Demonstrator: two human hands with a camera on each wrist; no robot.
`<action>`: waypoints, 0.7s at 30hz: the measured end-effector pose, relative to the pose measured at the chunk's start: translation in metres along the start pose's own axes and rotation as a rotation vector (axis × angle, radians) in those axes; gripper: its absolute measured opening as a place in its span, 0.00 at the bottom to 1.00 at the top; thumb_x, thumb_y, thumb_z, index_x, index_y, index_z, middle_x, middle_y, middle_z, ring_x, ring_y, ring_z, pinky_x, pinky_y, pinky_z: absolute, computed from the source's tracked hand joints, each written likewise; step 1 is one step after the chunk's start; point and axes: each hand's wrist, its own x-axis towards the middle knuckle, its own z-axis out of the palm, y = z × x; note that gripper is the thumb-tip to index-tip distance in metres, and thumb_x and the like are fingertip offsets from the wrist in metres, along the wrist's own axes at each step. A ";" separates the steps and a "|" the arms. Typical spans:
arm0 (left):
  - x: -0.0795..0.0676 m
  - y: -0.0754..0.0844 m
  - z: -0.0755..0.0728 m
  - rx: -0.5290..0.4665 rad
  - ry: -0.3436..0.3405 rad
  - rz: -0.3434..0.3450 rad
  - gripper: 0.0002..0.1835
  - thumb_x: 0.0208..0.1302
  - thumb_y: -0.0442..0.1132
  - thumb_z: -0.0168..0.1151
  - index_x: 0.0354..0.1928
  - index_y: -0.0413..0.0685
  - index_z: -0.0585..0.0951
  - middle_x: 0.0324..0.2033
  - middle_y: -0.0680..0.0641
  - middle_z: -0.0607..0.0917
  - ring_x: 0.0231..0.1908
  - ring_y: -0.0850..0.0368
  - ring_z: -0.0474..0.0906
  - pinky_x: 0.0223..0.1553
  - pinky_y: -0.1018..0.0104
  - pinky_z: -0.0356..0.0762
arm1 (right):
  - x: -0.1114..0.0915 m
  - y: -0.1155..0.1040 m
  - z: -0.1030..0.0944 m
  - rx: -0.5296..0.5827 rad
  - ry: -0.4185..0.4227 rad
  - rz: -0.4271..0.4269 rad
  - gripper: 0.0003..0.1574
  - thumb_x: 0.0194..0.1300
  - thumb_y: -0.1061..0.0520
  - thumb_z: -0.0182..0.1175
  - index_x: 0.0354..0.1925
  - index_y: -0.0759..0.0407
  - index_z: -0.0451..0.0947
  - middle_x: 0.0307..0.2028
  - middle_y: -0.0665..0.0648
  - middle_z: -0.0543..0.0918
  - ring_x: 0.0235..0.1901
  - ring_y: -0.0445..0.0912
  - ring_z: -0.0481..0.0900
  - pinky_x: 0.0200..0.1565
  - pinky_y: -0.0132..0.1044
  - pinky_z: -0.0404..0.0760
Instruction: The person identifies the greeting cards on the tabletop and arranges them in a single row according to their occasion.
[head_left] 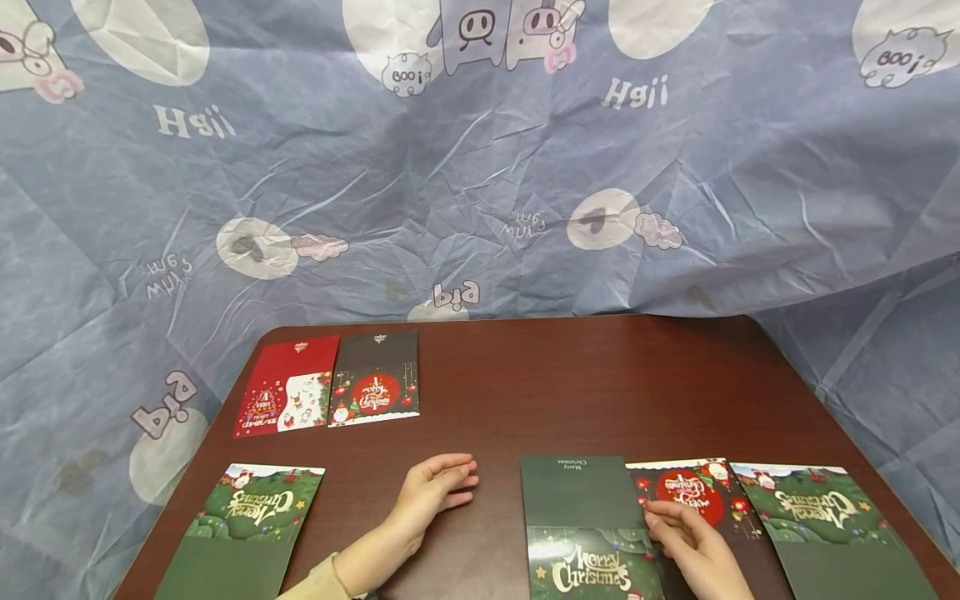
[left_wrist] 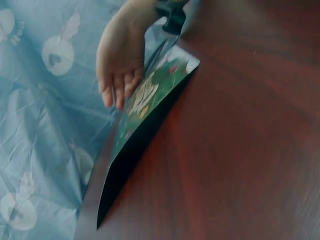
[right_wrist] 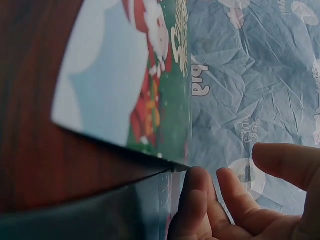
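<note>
My left hand [head_left: 431, 496] holds nothing and has its relaxed fingers pointing right over the brown table. To its right lies a green Merry Christmas card [head_left: 573, 500], unfolded, its dark plain half farther from me and its printed half nearer. My right hand [head_left: 697, 546] is at this card's right edge, near the fold. In the right wrist view the fingertips [right_wrist: 197, 180] are right at the fold, with the thumb [right_wrist: 285, 160] held apart from them. The left wrist view shows the green card [left_wrist: 150, 97] bent up from the table beside a hand.
A card with a red circle [head_left: 682, 496] lies partly behind my right hand, with another green card [head_left: 832, 504] right of it. A third green card [head_left: 255, 504] lies front left. A red card [head_left: 288, 387] and a black card [head_left: 375, 379] lie back left. Patterned blue cloth [head_left: 480, 167] hangs behind.
</note>
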 end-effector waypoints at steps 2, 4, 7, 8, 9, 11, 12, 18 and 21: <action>-0.003 -0.003 0.005 -0.012 -0.018 -0.020 0.22 0.66 0.36 0.56 0.55 0.25 0.72 0.50 0.33 0.79 0.46 0.44 0.80 0.44 0.58 0.79 | 0.000 0.001 0.000 -0.004 -0.009 0.006 0.28 0.69 0.48 0.53 0.58 0.67 0.68 0.49 0.61 0.79 0.40 0.44 0.78 0.36 0.37 0.76; -0.006 -0.006 0.010 -0.023 -0.029 -0.039 0.22 0.65 0.36 0.56 0.55 0.25 0.72 0.49 0.33 0.79 0.45 0.45 0.80 0.43 0.58 0.80 | 0.000 0.002 0.000 -0.005 -0.015 0.015 0.29 0.68 0.49 0.54 0.58 0.68 0.68 0.49 0.61 0.79 0.41 0.45 0.78 0.36 0.37 0.77; -0.010 -0.011 0.017 -0.035 -0.045 -0.064 0.21 0.65 0.36 0.56 0.54 0.25 0.73 0.48 0.34 0.80 0.43 0.45 0.81 0.41 0.58 0.80 | 0.001 0.003 0.001 -0.014 -0.021 0.029 0.31 0.68 0.47 0.54 0.59 0.69 0.67 0.50 0.62 0.78 0.41 0.45 0.78 0.36 0.37 0.77; -0.011 -0.012 0.019 -0.035 -0.051 -0.071 0.21 0.65 0.36 0.56 0.54 0.26 0.73 0.47 0.35 0.80 0.43 0.45 0.81 0.41 0.58 0.80 | 0.001 0.003 0.001 -0.016 -0.020 0.038 0.32 0.68 0.46 0.54 0.59 0.68 0.68 0.50 0.62 0.78 0.41 0.45 0.78 0.36 0.37 0.77; -0.013 -0.014 0.021 -0.037 -0.058 -0.079 0.20 0.65 0.36 0.56 0.53 0.26 0.73 0.47 0.35 0.80 0.43 0.45 0.81 0.41 0.58 0.80 | 0.001 0.003 0.001 -0.020 -0.020 0.040 0.33 0.67 0.45 0.54 0.59 0.69 0.68 0.50 0.62 0.78 0.42 0.45 0.78 0.36 0.37 0.77; -0.015 -0.018 0.024 -0.037 -0.071 -0.093 0.20 0.65 0.36 0.56 0.53 0.26 0.74 0.47 0.36 0.81 0.43 0.45 0.81 0.40 0.58 0.81 | 0.000 0.004 0.002 -0.027 -0.020 0.047 0.34 0.67 0.44 0.54 0.59 0.69 0.68 0.50 0.63 0.78 0.42 0.46 0.78 0.36 0.37 0.77; -0.017 -0.019 0.026 -0.033 -0.079 -0.100 0.20 0.65 0.36 0.56 0.53 0.26 0.74 0.47 0.36 0.81 0.43 0.45 0.81 0.40 0.58 0.81 | 0.001 0.004 0.002 -0.030 -0.019 0.049 0.34 0.67 0.44 0.54 0.59 0.69 0.68 0.50 0.63 0.78 0.42 0.46 0.78 0.36 0.37 0.77; -0.023 -0.024 0.035 -0.024 -0.115 -0.136 0.21 0.64 0.34 0.56 0.53 0.25 0.72 0.48 0.34 0.80 0.43 0.44 0.81 0.39 0.58 0.81 | 0.000 0.004 0.005 -0.042 -0.021 0.063 0.37 0.67 0.42 0.54 0.59 0.70 0.68 0.50 0.63 0.79 0.43 0.48 0.78 0.37 0.38 0.78; -0.025 -0.025 0.039 -0.032 -0.140 -0.146 0.21 0.62 0.33 0.56 0.54 0.25 0.72 0.48 0.34 0.80 0.42 0.45 0.81 0.38 0.59 0.81 | -0.001 0.004 0.007 -0.042 -0.031 0.060 0.36 0.68 0.43 0.53 0.60 0.70 0.68 0.51 0.64 0.78 0.44 0.50 0.78 0.38 0.38 0.78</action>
